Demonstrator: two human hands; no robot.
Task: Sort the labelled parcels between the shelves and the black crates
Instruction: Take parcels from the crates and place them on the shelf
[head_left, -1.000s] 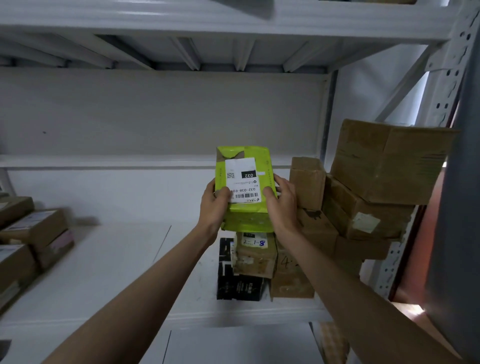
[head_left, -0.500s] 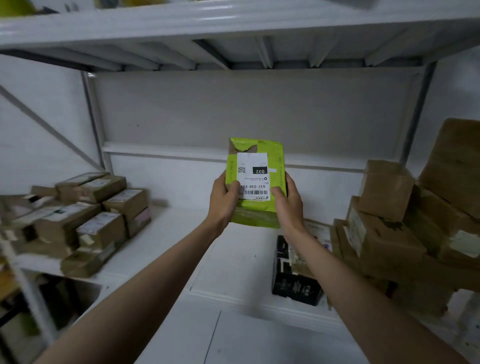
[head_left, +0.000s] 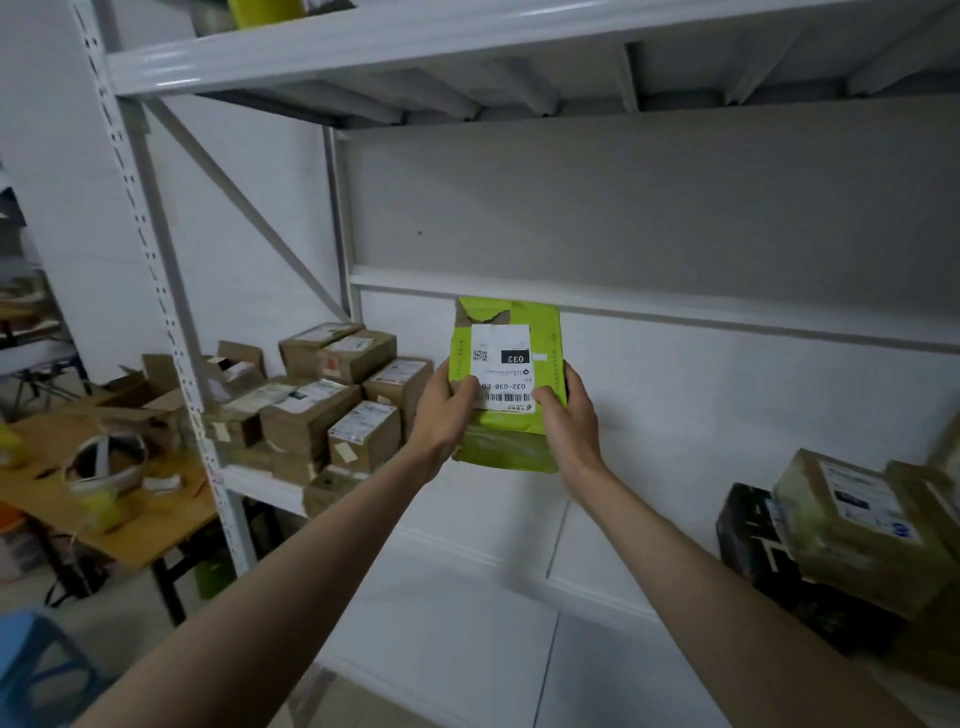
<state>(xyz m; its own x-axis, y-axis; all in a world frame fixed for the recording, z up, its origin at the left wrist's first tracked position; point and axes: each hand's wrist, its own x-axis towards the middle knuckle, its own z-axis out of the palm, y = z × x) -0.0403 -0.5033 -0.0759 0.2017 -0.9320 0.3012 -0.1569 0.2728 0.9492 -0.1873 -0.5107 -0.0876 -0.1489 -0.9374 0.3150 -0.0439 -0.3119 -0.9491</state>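
White metal shelf (head_left: 467, 597) sits before me, brown boxes (head_left: 332, 395) piled at its left. My left hand (head_left: 447, 410) and right hand (head_left: 569, 423) each grip the green parcel (head_left: 506, 384) above it. Its label (head_left: 503, 369) reads 032, upside down. Right-side parcels (head_left: 852, 525) look blurry.

Both hands, left (head_left: 445, 410) and right (head_left: 569, 415), grip green parcel (head_left: 506, 384) (label upside down) above shelf (head_left: 467, 525).

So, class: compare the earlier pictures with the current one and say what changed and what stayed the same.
The view swung left: the brown carton stack on the white shelf came into sight, and the black box slid to the right edge. Both hands, left and right, still hold the lime-green labelled parcel upright above the shelf.
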